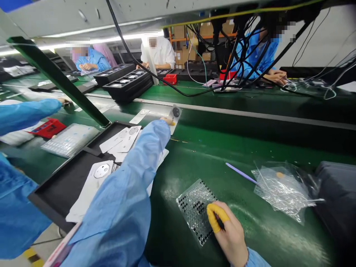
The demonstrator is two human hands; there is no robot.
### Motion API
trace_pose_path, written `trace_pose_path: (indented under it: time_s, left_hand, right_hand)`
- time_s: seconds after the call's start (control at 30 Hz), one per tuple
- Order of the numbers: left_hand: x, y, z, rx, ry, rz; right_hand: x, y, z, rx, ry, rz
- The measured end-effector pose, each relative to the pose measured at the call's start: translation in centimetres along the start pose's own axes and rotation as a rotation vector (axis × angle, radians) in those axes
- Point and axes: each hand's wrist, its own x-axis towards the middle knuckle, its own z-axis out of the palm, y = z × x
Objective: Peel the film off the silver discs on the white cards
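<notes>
My left hand (168, 121), at the end of a stretched blue sleeve, grips a pale card (174, 125) with a dark round patch over the green work surface. A white card (139, 116) printed with a round outline lies just left of it. Near the front, my right hand (232, 231) wears yellow finger covers, its thumb and forefinger curled into a pinch. Whatever may be between those fingertips is too small to make out. They are at the right edge of a clear plastic sheet (191, 218) bearing rows of small black dots.
White printed cards (93, 185) lie in a black tray (68, 181) at left. Purple tweezers (241, 173) and clear plastic sheets (283, 189) lie right. A green post (58, 79) slants across the left. Cables (247, 55) hang overhead. Co-workers sit opposite; another's sleeve (30, 113) reaches in.
</notes>
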Motion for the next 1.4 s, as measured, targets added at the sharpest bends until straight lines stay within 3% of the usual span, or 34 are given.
trace_pose_path:
  time_s: [0.1, 0.27, 0.3, 0.37, 0.47, 0.73, 0.9, 1.1, 1.2, 1.3, 1.4]
  left_hand:
    - [-4.9, -1.1, 0.9, -0.274, -0.130, -0.065]
    - [-19.2, -5.9, 6.3, -0.575, -0.469, -0.178]
    - [-21.9, -6.8, 7.6, -0.705, -0.491, -0.195]
    - [-26.0, -8.1, 9.9, -0.788, -0.380, -0.144]
    - [-29.5, -8.9, 12.1, -0.648, -0.209, 0.017]
    - [-32.3, -9.4, 13.2, -0.406, -0.065, 0.272]
    - [-32.1, -8.6, 12.7, -0.451, -0.117, 0.367]
    - [-31.5, -8.9, 12.0, -0.377, -0.082, 0.387]
    - [-31.6, -9.4, 12.3, -0.287, -0.066, 0.325]
    - [-31.5, -9.4, 12.8, -0.323, -0.095, 0.254]
    - [-30.3, -9.2, 12.5, -0.446, -0.026, 0.184]
  right_hand:
    - [0.4, 0.2, -0.5, -0.009, 0.062, 0.039]
    - [1.8, -0.9, -1.8, -0.096, 0.169, 0.134]
    - [2.1, -1.4, -2.1, -0.110, 0.181, 0.136]
    - [2.8, -2.5, -2.4, -0.102, 0.181, 0.103]
    - [3.0, -3.7, -2.3, -0.051, 0.126, 0.063]
    - [1.7, -4.6, -2.0, -0.056, 0.032, 0.008]
    - [1.9, -4.7, -2.7, -0.109, 0.006, 0.016]
    - [2.3, -5.6, -3.2, -0.203, -0.228, -0.064]
    - [2.1, -6.0, -2.8, -0.171, -0.296, -0.023]
    - [2.2, -5.6, -2.5, 0.083, -0.303, 0.079]
    - [2.2, -4.1, -2.2, 0.216, -0.188, 0.226]
